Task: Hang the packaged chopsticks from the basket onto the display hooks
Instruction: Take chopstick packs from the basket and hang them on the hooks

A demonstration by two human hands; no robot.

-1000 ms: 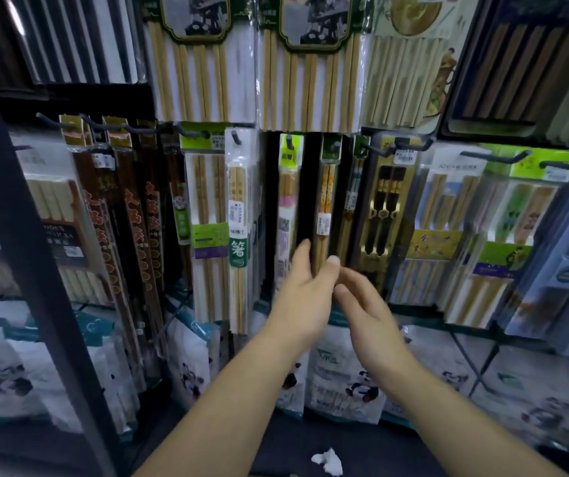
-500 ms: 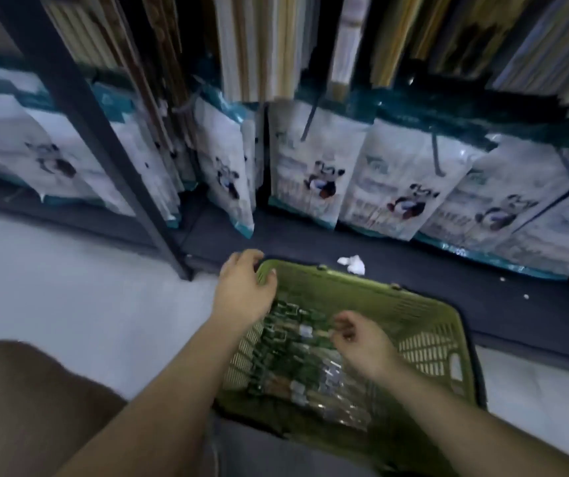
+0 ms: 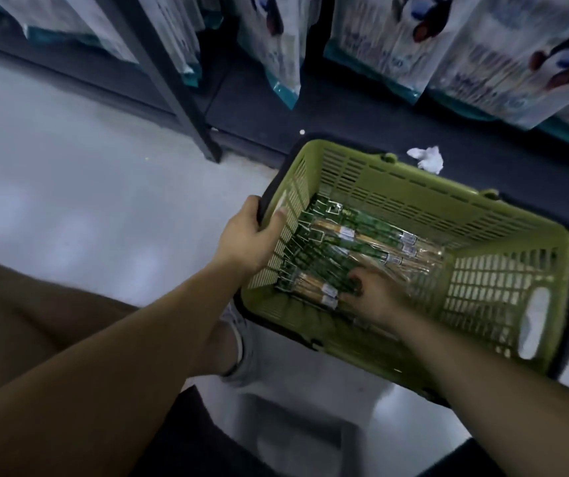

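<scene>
The left hand (image 3: 252, 239) grips the near-side rim of the green basket (image 3: 413, 201), fingers curled round it. To its right, the right hand (image 3: 376, 294) rests on the packaged chopsticks (image 3: 362, 239) lying inside the basket; blur hides whether it grips any.

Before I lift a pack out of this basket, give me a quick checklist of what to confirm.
1. Basket steadied: the left hand grips its left rim. Ok.
2. Stock to hang: several chopstick packs lie in the basket. Ok.
3. Right hand on the packs: it reaches down onto the pile. Ok.
4. Firm hold on a pack: the fingers are blurred. Cannot tell.
5. Only one pack taken: the packs overlap under the hand. Cannot tell.
6. Display hooks in sight: the head view looks down, and no hooks show. Not ok.
</scene>
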